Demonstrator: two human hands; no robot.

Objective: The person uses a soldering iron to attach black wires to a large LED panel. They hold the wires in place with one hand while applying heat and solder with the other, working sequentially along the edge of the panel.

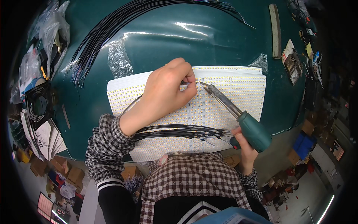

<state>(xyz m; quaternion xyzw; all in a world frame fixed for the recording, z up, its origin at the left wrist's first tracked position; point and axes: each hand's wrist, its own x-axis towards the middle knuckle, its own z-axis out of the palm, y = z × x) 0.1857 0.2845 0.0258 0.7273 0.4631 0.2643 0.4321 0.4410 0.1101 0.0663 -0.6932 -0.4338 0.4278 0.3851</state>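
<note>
My left hand (166, 87) is closed in a pinch on a thin black wire (134, 102), with the wire's end showing past my fingertips. Beneath it lies a stack of white LED strip boards (235, 108), covered in rows of small yellow LEDs. In my right hand (246, 151) is a soldering iron (255, 130) with a green handle. Its metal tip meets the board right beside the wire end; whether they touch is too small to tell. A bundle of black wires (175, 131) lies across the boards' near part, its stripped ends close to my right hand.
A larger bundle of black wires (108, 28) curves over the far side of the green tabletop (160, 48). A small black fan (39, 104) and plastic bags (52, 24) stand at left. At right are a long narrow bar (275, 31) and a worn small box (292, 61).
</note>
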